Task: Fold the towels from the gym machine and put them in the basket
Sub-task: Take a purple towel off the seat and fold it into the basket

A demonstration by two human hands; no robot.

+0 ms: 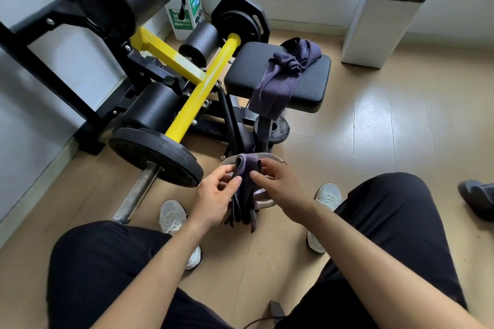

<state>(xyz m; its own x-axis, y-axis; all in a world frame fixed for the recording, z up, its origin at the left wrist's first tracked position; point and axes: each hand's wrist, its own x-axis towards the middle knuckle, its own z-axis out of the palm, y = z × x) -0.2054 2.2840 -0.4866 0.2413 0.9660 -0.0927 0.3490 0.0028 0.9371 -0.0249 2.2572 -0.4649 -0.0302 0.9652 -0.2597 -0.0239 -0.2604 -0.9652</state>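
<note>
I held a bunched dark purple cloth towel (pixel 244 189) just above the round beige basket (pixel 270 155). My left hand (pixel 213 195) pinched its left edge between thumb and fingers, and my right hand (pixel 278 187) pinched its right edge. Beyond the basket, a second crumpled purple towel (pixel 283 72) lay draped over the gym machine's black padded seat (pixel 312 80).
</note>
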